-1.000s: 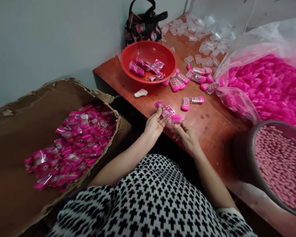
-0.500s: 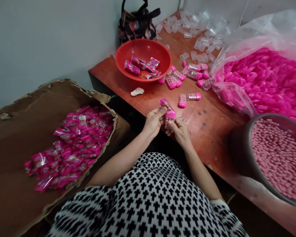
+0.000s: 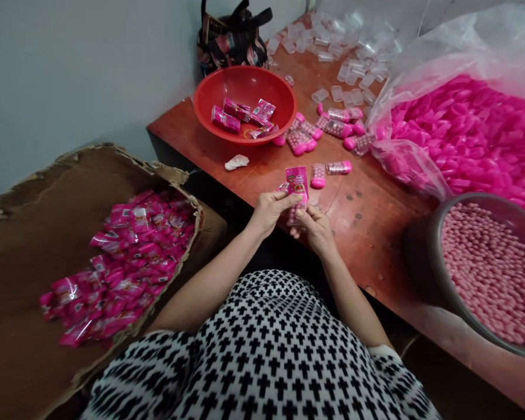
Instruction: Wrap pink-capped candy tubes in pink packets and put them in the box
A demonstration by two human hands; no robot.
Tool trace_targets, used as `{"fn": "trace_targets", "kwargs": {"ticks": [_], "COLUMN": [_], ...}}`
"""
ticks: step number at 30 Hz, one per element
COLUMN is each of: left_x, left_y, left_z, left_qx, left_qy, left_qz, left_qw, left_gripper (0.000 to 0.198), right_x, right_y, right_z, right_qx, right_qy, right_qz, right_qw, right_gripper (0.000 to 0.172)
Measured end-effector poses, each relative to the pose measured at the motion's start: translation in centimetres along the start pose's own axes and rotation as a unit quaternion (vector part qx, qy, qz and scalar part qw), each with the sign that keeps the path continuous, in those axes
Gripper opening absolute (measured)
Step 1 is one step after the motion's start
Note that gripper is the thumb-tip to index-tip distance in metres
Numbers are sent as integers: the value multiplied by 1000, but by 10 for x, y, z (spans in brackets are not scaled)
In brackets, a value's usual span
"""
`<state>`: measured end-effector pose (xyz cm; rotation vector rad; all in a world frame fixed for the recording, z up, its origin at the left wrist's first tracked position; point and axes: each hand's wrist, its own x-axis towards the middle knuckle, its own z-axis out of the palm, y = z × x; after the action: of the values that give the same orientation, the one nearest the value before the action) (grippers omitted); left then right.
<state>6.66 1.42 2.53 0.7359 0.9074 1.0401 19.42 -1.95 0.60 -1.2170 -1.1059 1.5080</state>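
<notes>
Over the table's front edge, my left hand (image 3: 269,211) pinches a pink printed wrapper sleeve (image 3: 297,179), which stands up flat at the top end of a small candy container (image 3: 296,214). My right hand (image 3: 317,230) is closed around the lower part of that clear container, where pink beads show through. The sleeve's lower edge and part of the container are hidden by my fingers. Just beyond lie two filled containers with pink caps (image 3: 318,175). A red bowl (image 3: 201,111) behind my left hand holds several more printed sleeves (image 3: 226,120).
At left, a torn cardboard box (image 3: 35,192) holds many wrapped pink packs (image 3: 131,256). Filled containers (image 3: 301,142) and clear empty ones (image 3: 354,73) cover the table's back. On the right are a bag of pink caps (image 3: 468,134) and a tub of pink candy balls (image 3: 485,268).
The sleeve has turned from slanting to upright, with its printed face showing more flatly. My left thumb has slid down to the sleeve's lower part. The view has shifted slightly.
</notes>
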Motion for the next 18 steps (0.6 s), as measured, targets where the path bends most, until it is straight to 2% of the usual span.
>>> {"fn": "trace_targets", "kwargs": {"ticks": [2, 4, 7, 9, 12, 18], "left_x": [-1, -2, -3, -2, -4, -20], "left_y": [-3, -5, -7, -5, -5, -16], "left_z": [3, 6, 6, 4, 1, 10], "left_qx": [-2, -29, -72, -105, -137, -140], "left_qy": [15, 19, 29, 55, 76, 43], "left_qz": [13, -5, -34, -25, -12, -43], "left_qw": [1000, 999, 996, 993, 988, 988], "left_gripper": [29, 30, 30, 29, 29, 28], "right_x": [0, 0, -2, -5, -9, -1], "right_y": [0, 0, 4, 6, 7, 0], "right_z": [1, 3, 4, 4, 4, 10], "right_qx": [-59, -81, 11, 76, 107, 149], "right_qy": [53, 71, 43, 29, 25, 104], "right_qz": [-33, -45, -19, -8, -5, -8], "right_qw": [996, 993, 999, 997, 994, 983], "right_gripper": [30, 29, 33, 39, 39, 35]}}
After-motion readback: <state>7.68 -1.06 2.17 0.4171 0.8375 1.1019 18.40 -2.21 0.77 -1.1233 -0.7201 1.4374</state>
